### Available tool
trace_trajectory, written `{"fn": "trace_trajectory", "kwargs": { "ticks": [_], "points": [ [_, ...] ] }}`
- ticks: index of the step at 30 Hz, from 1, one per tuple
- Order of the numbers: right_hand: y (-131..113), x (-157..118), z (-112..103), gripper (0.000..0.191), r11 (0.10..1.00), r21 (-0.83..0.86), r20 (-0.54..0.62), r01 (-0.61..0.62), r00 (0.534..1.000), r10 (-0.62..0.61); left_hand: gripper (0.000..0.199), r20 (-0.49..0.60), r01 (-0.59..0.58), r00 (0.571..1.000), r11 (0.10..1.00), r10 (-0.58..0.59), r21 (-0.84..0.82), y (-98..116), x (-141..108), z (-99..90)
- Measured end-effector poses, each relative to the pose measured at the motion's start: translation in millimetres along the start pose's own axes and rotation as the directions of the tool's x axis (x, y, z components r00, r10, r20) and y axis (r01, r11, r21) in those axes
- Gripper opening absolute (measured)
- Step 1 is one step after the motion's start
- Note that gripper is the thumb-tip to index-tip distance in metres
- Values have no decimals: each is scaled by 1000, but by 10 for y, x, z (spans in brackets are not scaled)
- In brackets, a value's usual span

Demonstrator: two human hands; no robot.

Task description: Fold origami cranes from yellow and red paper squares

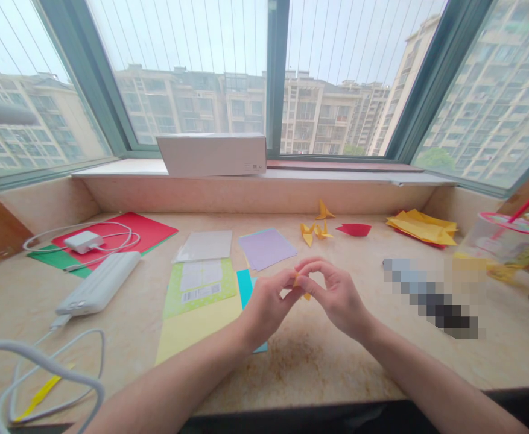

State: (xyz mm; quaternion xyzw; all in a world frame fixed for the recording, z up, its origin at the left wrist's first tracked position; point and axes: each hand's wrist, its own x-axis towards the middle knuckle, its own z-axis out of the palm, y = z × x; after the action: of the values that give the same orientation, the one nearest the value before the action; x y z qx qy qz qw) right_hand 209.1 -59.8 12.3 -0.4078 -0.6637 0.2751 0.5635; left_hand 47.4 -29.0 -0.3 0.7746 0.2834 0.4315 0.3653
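Note:
A small folded orange paper piece [297, 279] is pinched between the fingertips of both hands, mostly hidden by them. My left hand [268, 298] closes on it from the left, and my right hand [334, 292] from the right, with thumb and index finger bent in. Both are held over the marble counter [318, 367]. Beyond them stand several folded orange paper figures [324, 211], with a red folded paper piece [353, 229] to their right. Purple paper sheets [268, 248] lie just behind my left hand.
Green patterned packet [203, 289], yellow sheet [196, 331] and blue strip [245, 286] lie left. Farther left are a power bank [99, 286], charger [84, 242], cables and red paper [155, 232]. Yellow papers [422, 228] and a plastic cup [494, 238] are at right; a white box [212, 155] is behind.

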Motion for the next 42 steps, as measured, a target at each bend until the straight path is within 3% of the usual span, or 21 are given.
{"fn": "trace_trajectory", "kwargs": {
  "ticks": [5, 11, 16, 20, 24, 33, 38, 42],
  "points": [
    [68, 27, -31, 28, 991, 85, -29, -101, 994, 104, 18, 36, 19, 999, 998, -17, -62, -51, 8, 15],
    [-7, 93, -114, 33, 947, 244, -75, -209, 969, 234, 20, 64, 112, 992, 990, -107, -89, -25, 34, -39],
    [2, 131, -223, 26, 953, 91, 30, -290, 957, 288, 23, 107, 132, 986, 991, -131, -4, 60, 57, -131],
    [58, 132, -258, 29, 966, -23, 31, -258, 966, 258, 27, 123, 228, 968, 971, -218, -76, 76, 72, -145],
    [90, 124, -237, 31, 973, -25, -7, -228, 974, 228, 35, 61, 319, 948, 921, -313, -222, 41, 78, -143],
    [69, 120, -273, 27, 952, -256, 61, -169, 980, 191, 23, 47, 194, 980, 981, -193, -14, 117, 64, -173],
    [106, 84, -216, 27, 942, -309, -11, -131, 991, 134, 29, 32, 190, 981, 982, -189, -9, 111, 50, -143],
    [112, 72, -188, 27, 935, -350, -3, -61, 998, 64, 33, 49, 203, 978, 979, -201, -30, 100, 53, -152]
  ]
}}
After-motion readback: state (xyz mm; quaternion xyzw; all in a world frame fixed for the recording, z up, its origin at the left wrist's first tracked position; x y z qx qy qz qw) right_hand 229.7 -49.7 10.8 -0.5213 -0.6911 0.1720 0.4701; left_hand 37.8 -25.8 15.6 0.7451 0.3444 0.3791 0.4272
